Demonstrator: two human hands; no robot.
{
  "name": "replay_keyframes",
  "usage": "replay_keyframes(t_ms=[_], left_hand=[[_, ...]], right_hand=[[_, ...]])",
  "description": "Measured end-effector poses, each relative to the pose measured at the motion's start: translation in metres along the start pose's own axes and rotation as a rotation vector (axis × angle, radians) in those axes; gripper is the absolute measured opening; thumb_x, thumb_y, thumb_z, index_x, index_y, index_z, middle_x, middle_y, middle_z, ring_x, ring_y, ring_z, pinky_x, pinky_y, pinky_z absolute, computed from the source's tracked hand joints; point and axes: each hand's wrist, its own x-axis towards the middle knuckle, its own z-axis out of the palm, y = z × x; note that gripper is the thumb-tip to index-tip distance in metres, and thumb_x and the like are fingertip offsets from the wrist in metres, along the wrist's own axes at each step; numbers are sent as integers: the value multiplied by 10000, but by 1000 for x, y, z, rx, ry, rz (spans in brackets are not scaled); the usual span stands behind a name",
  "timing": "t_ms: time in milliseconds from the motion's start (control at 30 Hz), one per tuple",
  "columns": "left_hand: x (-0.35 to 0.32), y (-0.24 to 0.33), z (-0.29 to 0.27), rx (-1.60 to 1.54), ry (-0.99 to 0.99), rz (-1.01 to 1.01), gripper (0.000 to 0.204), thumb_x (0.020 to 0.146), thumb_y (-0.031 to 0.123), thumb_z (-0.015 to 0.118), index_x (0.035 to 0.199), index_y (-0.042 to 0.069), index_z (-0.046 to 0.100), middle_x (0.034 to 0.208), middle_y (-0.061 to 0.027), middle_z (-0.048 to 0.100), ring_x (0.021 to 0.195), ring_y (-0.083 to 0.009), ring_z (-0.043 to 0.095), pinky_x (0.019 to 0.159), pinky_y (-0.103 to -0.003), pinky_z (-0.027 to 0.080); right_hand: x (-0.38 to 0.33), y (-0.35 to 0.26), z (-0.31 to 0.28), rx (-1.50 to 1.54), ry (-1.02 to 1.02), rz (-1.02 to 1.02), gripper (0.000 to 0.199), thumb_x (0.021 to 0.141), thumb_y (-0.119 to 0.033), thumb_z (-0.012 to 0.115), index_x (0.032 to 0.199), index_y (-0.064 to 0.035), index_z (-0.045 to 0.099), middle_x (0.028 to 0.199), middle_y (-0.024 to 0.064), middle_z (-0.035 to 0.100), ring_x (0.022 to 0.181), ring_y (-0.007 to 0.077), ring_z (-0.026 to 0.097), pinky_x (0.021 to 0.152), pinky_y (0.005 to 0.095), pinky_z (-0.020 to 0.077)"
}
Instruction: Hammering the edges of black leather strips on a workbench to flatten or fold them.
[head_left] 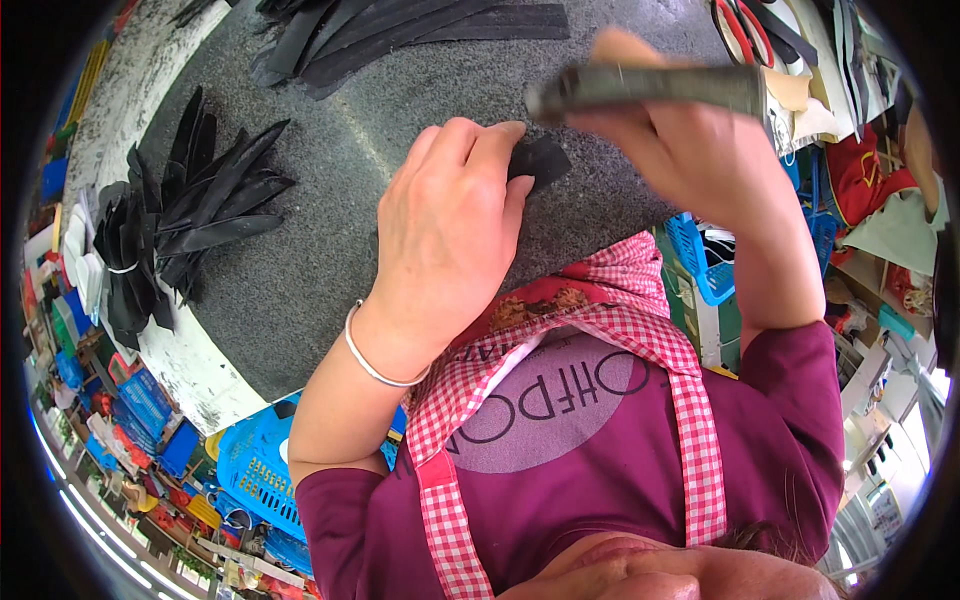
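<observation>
My left hand [450, 210] is over the dark speckled work slab [330, 200], its fingers closed on a small black strip [541, 163] that looks like leather. Most of the strip is hidden under the hand; one end sticks out to the right. Above and to the right of it, my right hand [690, 150] grips a long, dark grey bar-shaped tool [650, 90]. Motion blurs the tool slightly, and its exact kind cannot be made out. Its narrower left end is near the fingers of my left hand.
Long black strips [400, 35] lie at the slab's far side. A bundle of curled black pieces [200, 200] sits at the left. Red-handled scissors [742, 35] are at the far right, above tan scraps [800, 105]. Blue baskets [262, 470] stand below the slab's edge.
</observation>
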Motion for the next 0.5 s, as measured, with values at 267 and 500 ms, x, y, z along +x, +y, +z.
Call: replay_keyframes(t_ms=[267,500], left_hand=[[7,-18,10,-78,15,147,254,894,32,824,1147,29,811,963,-128,741,911,-322,731,820,-415,588],[5,-17,12,-132,39,86,212,881,6,830,1089,47,834,954,-107,752,891,-292,733,786,-382,592]], right_hand=[[-42,-12,2,33,-182,201,225,983,-95,777,1054,-55,567,801,183,665,796,461,698,609,503,517],[-42,-10,2,31,-175,183,217,995,-153,773,1055,-70,582,779,176,670,767,445,702,614,513,523]])
